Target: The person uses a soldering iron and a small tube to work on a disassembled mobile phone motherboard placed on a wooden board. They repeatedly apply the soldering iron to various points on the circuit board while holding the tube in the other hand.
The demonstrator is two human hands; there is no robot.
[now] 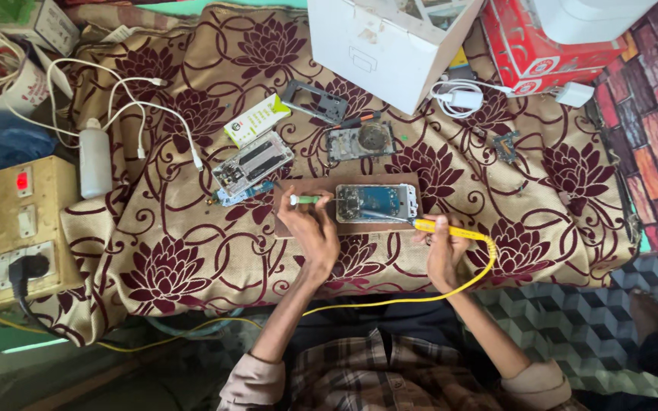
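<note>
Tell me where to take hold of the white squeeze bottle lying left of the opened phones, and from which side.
Grip the white squeeze bottle around the middle of its body, probably coming from above. It lies on its side on the patterned cloth, nozzle pointing away from the person, so its long sides are open; white cables cross near the nozzle end.

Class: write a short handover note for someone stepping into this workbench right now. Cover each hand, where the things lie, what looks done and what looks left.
Left hand: holds a green-handled tool, tip toward the opened phone.
Right hand: grips the yellow soldering iron, tip at the phone's lower edge; its yellow cord loops back toward the body.
The phone lies open on a brown board on the flowered cloth.
Another opened phone and a bare frame lie behind.
Done: phone opened.
Left: work inside it appears unfinished; it is not closed.
</note>
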